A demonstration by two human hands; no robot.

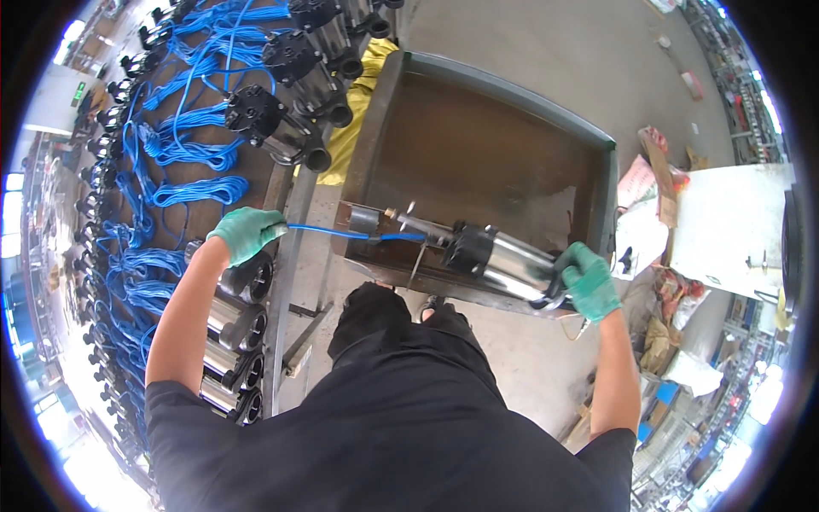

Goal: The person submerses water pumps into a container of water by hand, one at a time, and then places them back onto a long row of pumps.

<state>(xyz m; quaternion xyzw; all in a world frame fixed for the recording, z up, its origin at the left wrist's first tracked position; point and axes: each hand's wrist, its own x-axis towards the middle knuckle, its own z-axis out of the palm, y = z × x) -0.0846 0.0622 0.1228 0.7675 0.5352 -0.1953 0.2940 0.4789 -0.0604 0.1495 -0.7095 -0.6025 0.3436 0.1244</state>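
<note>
Right hand (590,280) is covering part of the end of the pump (516,263), so can't make that bit out. Same deal with the blue cable (316,229), it just vanishes into the left hand (247,235). Bottom of the tank (373,128) is lost under murky brown water (478,154). Shorts (371,316) hide most of the shoe (431,305), and that green sign (79,92) is too tiny to read.

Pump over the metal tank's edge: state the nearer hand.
Right. The right hand is on the pump; the left hand is off to its left, holding the blue cable.
</note>
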